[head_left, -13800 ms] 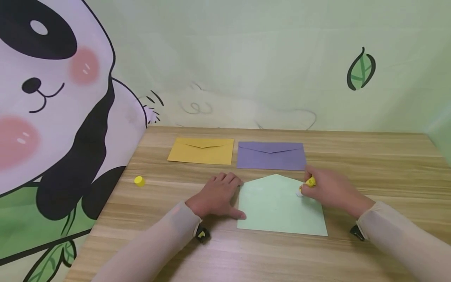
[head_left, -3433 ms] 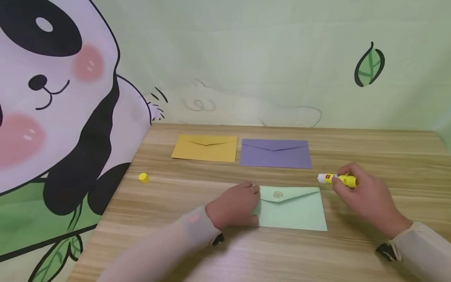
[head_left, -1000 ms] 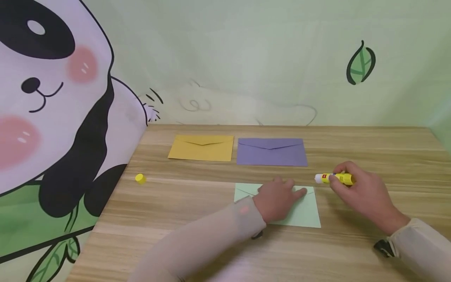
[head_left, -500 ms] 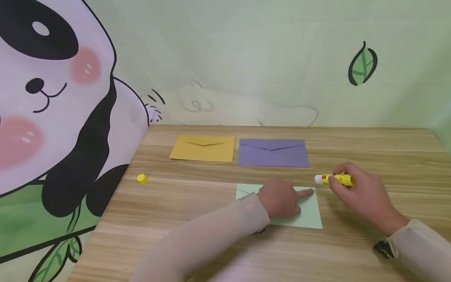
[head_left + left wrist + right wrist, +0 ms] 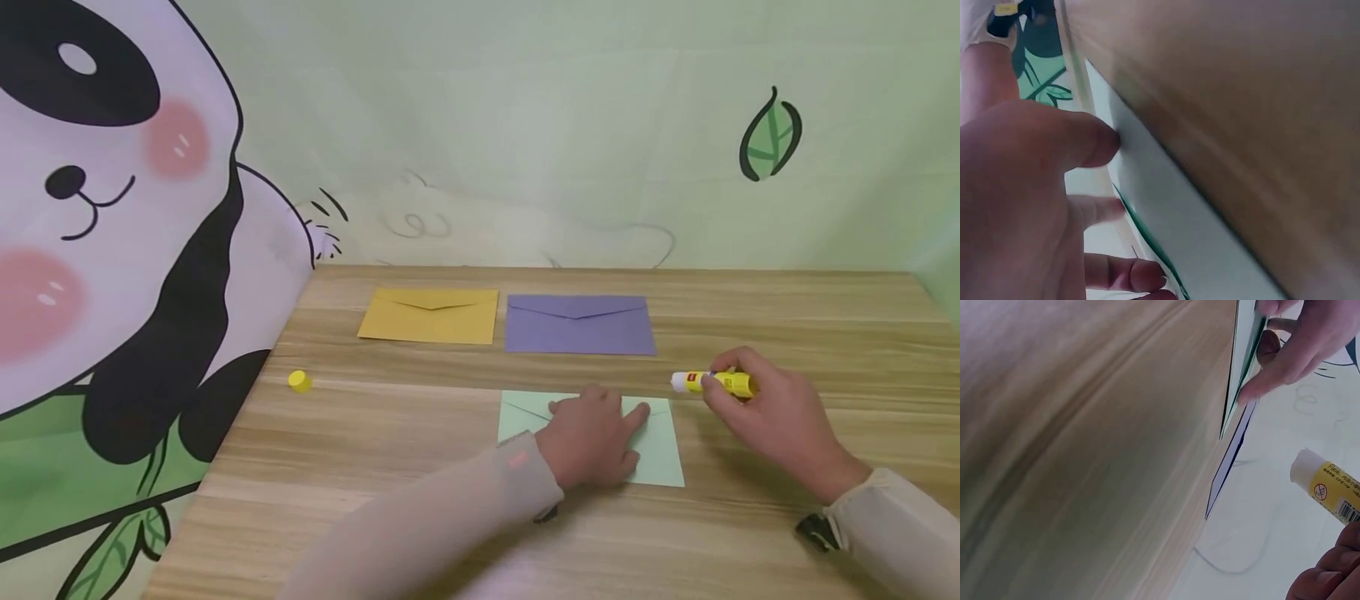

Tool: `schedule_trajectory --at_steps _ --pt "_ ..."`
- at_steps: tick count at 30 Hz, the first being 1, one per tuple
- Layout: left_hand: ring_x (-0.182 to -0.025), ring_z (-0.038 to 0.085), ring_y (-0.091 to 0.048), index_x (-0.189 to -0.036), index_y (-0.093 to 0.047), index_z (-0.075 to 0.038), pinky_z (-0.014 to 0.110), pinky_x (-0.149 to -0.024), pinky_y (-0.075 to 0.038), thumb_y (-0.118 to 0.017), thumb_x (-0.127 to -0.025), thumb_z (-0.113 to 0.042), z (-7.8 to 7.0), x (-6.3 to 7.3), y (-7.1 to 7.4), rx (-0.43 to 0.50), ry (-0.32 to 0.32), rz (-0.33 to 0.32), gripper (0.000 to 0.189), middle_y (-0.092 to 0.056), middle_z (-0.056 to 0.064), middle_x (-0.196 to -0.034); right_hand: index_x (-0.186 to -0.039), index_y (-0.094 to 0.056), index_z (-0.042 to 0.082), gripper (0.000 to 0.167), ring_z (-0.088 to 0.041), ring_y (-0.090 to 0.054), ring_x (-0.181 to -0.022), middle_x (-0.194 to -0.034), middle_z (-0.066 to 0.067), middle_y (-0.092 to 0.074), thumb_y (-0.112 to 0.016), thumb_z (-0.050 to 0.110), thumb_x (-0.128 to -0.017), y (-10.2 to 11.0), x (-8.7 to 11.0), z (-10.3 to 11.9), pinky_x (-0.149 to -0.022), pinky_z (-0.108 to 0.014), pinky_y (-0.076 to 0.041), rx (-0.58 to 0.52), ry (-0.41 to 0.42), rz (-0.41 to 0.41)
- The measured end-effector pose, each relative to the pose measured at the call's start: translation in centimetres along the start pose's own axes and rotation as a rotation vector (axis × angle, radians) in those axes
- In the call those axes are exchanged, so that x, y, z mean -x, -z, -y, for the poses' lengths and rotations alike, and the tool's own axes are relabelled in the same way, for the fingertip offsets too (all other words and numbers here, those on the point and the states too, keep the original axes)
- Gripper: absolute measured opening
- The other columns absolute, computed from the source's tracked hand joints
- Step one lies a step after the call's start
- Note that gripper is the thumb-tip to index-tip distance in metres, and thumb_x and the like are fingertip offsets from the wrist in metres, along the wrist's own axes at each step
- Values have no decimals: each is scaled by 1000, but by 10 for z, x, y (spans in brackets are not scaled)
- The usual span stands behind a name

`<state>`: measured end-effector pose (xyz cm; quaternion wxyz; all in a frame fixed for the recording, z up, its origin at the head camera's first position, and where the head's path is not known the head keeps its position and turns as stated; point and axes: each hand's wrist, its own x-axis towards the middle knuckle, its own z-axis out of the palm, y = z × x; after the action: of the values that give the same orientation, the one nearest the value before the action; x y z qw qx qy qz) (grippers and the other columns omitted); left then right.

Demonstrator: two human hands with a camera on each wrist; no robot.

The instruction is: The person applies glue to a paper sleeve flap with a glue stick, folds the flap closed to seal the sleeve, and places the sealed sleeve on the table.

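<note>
A light green envelope point(image 5: 663, 457) lies on the table with its flap folded down. My left hand point(image 5: 591, 437) rests across it, fingers spread, fingertips pressing along the flap and covering its point. In the left wrist view, the thumb and fingers touch the envelope point(image 5: 1160, 169) near the flap's dark green edge. My right hand point(image 5: 787, 417) pinches a yellow and white glue stick point(image 5: 693, 382) between thumb and fingers, held to the right of the envelope, with its uncapped white end to the left. In the right wrist view, the glue stick point(image 5: 1335, 487) shows a printed label.
A yellow envelope point(image 5: 427, 323) and a purple envelope point(image 5: 581, 332) lie side by side farther back, flaps down. The yellow glue cap point(image 5: 300, 381) sits near the table's left edge. A panda-print cloth point(image 5: 525, 125) hangs behind the wooden table point(image 5: 360, 450).
The green envelope's raised flap, earlier under the glue stick, is now folded down. My left hand has moved from the left edge onto the flap; its outstretched finger has just drawn back left.
</note>
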<state>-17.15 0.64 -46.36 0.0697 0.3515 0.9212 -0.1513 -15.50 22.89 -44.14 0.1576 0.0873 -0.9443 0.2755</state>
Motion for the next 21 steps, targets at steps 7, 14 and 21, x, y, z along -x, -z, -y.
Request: schedule_trajectory --at_steps 7,14,21 --pt "-103 23 -50 -123 -56 -21 46 -75 -55 -57 -91 -54 10 19 -6 147 -35 -41 46 -55 0 -112 -100 -63 13 14 -8 -35 -45 -65 -2 -60 -68 21 -90 2 1 -1 -40 -25 -31 -11 -10 -13" --pt "-96 18 -48 -123 -58 -19 34 -64 -48 -59 -93 -46 24 39 -9 160 -66 -25 41 -52 -5 -112 -101 -62 13 14 -9 -37 -45 -65 -3 -61 -67 21 -91 3 2 -1 -39 -25 -32 -14 -11 -3" --pt "-120 19 -54 -129 -59 -16 36 -86 -54 -57 -95 -41 33 47 -13 208 -137 -50 42 -57 -5 -129 -101 -62 13 15 -10 -39 -46 -69 -4 -62 -68 23 -91 3 2 0 -40 -25 -33 -12 -24 8"
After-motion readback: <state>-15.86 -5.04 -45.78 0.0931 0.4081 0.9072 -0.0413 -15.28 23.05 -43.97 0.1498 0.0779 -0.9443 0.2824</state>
